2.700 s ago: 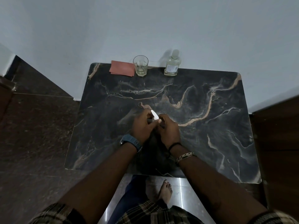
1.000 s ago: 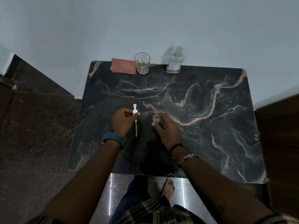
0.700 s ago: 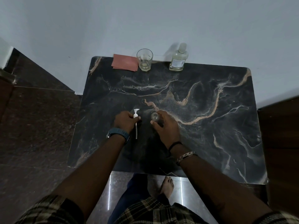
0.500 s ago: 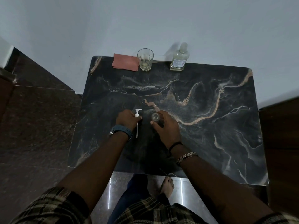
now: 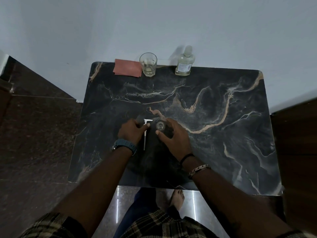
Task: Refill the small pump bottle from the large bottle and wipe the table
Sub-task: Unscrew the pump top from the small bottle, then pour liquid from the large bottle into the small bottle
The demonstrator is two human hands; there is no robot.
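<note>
At the centre of the frame the right hand is wrapped around the small dark pump bottle, whose round mouth stands open and upright on the black marble-patterned table. Just left of it the left hand pinches the white plastic pump head, its thin dip tube hanging down toward the tabletop. The large clear bottle with a pale label stands capped at the upper edge, well apart, beside a clear drinking glass and a folded reddish cloth. The risk I see: the wet tube could drip or roll once set down, and the uncapped bottle could tip if the grip slackens. Compared with 2.7 s ago, when both hands were clasped together on the pump, the 2 parts are now separated.
</note>
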